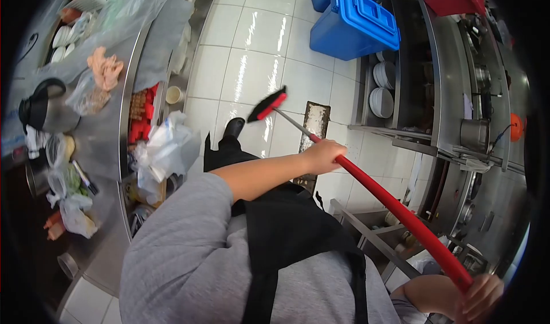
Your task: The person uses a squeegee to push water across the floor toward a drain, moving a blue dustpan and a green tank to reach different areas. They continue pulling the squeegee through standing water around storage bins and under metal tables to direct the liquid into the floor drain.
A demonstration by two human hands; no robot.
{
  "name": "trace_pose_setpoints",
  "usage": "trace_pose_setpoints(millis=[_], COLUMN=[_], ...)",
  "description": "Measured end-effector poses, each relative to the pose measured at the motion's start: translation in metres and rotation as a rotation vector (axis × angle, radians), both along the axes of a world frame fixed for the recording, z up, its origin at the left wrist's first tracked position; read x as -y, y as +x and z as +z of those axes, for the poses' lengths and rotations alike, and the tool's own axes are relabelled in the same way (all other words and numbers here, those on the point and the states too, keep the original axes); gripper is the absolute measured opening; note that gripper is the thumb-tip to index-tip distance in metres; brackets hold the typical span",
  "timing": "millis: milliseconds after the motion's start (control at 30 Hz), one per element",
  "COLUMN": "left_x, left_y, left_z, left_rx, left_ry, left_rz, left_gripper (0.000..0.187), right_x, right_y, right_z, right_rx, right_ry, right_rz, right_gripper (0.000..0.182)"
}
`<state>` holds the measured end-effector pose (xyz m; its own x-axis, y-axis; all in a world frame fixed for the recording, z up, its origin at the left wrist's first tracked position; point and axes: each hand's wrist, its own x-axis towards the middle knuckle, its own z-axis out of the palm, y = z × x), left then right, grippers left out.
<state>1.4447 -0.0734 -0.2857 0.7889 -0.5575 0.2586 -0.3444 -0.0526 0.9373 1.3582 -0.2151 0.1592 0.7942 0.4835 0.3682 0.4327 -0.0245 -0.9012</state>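
A broom [395, 206] with a thick red handle runs slantwise across the view, from lower right up to the middle. Its red and black bristle head [267, 105] is over the white tiles, just ahead of a black boot [234, 128]. My left hand [324, 156] is wrapped round the handle at its lower part, where the red grip meets the thin grey shaft. Down at the right, my right hand [481, 297] is closed round the handle's top end.
Blue lidded bins [355, 29] stand ahead on the tiled floor [229, 72]. A steel counter [109, 209] with bags and a jug [43, 106] lines the left. Shelves with stacked plates [381, 101] line the right. A dark-edged floor drain cover [315, 120] lies near the broom.
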Motion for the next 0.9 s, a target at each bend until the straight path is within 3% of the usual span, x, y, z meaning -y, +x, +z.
trace_pose_setpoints(millis=[67,100,200,267,333,367,400,467,533,567,667,700,800,833,900], left_x=[0.017,0.018,-0.016,-0.054,-0.099,-0.125,-0.141,-0.144,-0.133,-0.114,-0.022,0.009,0.075,0.084,0.088], left_y=[-0.024,-0.032,-0.063,-0.064,-0.066,-0.068,-0.073,-0.087,-0.092,-0.090,-0.088,-0.087,-0.071,-0.064,-0.052], left_z=[0.018,0.037,0.072,0.053,0.017,-0.012,-0.038,-0.053,-0.057,-0.058,-0.039,-0.027,0.003,0.012,0.032], left_rx=[0.082,0.165,0.191,0.130,0.014,-0.063,-0.138,-0.109,-0.068,-0.078,0.001,-0.022,-0.130,-0.146,-0.097], left_ry=[0.019,0.045,-0.001,0.059,0.136,0.327,0.517,0.512,0.500,0.427,0.066,0.026,-0.036,-0.056,-0.104], left_rz=[-0.035,-0.084,0.019,0.097,0.246,0.257,0.265,0.262,0.278,0.243,0.070,-0.002,-0.228,-0.278,-0.314], left_gripper=[0.030,0.032,0.034,0.030,0.027,0.032,0.038,0.041,0.044,0.044,0.031,0.026,0.022,0.021,0.022], right_x=[0.007,-0.001,0.022,0.042,0.057,0.074,0.057,-0.004,0.021,0.030,0.035,0.033,0.024,0.017,0.014], right_y=[-0.029,-0.036,-0.050,-0.042,-0.031,0.023,-0.031,-0.026,-0.040,-0.039,-0.027,-0.028,-0.030,-0.032,-0.042], right_z=[0.021,0.020,0.040,0.011,-0.050,-0.080,-0.148,-0.164,-0.145,-0.126,-0.056,-0.035,0.014,0.020,0.047], right_rx=[-0.014,0.074,0.121,0.074,-0.083,-0.143,-0.307,-0.110,-0.141,-0.083,-0.053,-0.042,-0.086,-0.038,0.039], right_ry=[0.023,0.238,0.286,0.368,0.632,0.176,1.015,0.504,0.553,0.469,0.518,0.521,0.029,0.009,0.042], right_rz=[0.135,0.206,0.393,0.436,0.243,0.873,0.336,0.009,-0.100,-0.052,0.377,0.376,0.103,0.012,0.093], right_gripper=[0.038,0.031,0.027,0.029,0.038,0.030,0.042,0.018,0.020,0.044,0.041,0.041,0.035,0.041,0.036])
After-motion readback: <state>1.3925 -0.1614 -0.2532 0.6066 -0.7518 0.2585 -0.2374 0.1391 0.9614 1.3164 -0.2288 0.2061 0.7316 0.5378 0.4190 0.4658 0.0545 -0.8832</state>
